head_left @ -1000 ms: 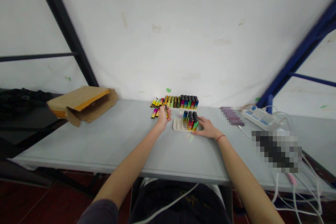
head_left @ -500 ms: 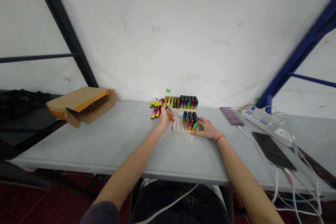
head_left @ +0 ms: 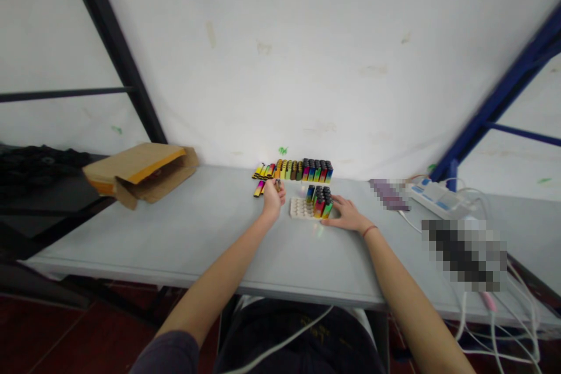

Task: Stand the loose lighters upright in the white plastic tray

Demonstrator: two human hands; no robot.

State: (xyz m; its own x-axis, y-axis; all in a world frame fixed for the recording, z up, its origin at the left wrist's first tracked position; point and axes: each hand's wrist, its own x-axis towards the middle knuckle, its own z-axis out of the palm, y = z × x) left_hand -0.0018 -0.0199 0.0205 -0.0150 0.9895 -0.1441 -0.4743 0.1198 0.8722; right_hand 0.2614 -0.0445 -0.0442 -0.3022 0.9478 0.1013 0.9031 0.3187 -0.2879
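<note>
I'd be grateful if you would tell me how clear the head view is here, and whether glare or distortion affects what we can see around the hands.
In the head view, wide-angle distortion bows the table edge and slants the blue frame; a faint coloured glint lies near the right hand; the lighters look small and soft; a pixelated block hides one item.

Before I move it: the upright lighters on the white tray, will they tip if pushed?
Probably, one at a time: the lighters are tall and narrow, so each looks easy to tip. Packed side by side they likely brace each other. The dimpled white tray looks light and may slide on the smooth table top.
</note>
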